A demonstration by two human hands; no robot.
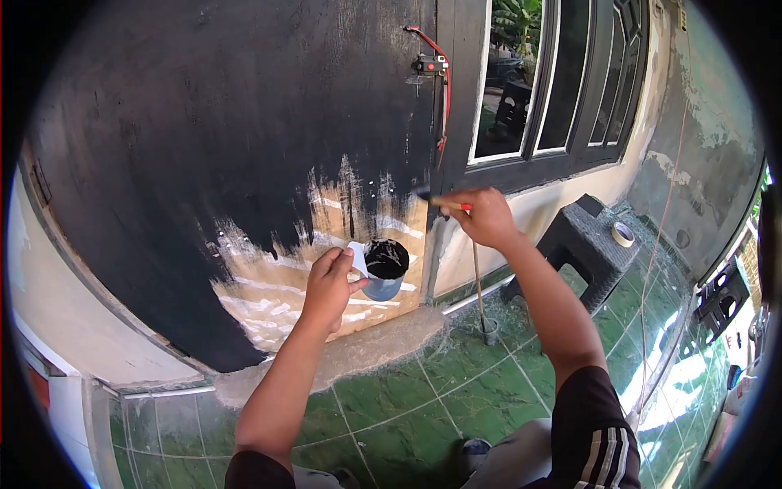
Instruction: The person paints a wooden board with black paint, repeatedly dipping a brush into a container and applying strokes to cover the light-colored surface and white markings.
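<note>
My left hand (330, 285) grips the white handle of a cup (381, 288) whose inside is coated with black paint. My right hand (486, 217) is wrapped round the handle of a paintbrush (436, 200), its dark bristles close to the door near its right edge. Black paint covers the upper part of the door (269, 106) and ends in ragged vertical strokes. Below that, bare tan wood with white streaks (261, 297) shows.
A latch with a red button (431, 67) and red cord is on the door's right side. A dark stool (570, 248) bearing a roll of tape (622, 235) stands right of my arm. A thin stick stands in a small pot (489, 330) on the green tiles (391, 416).
</note>
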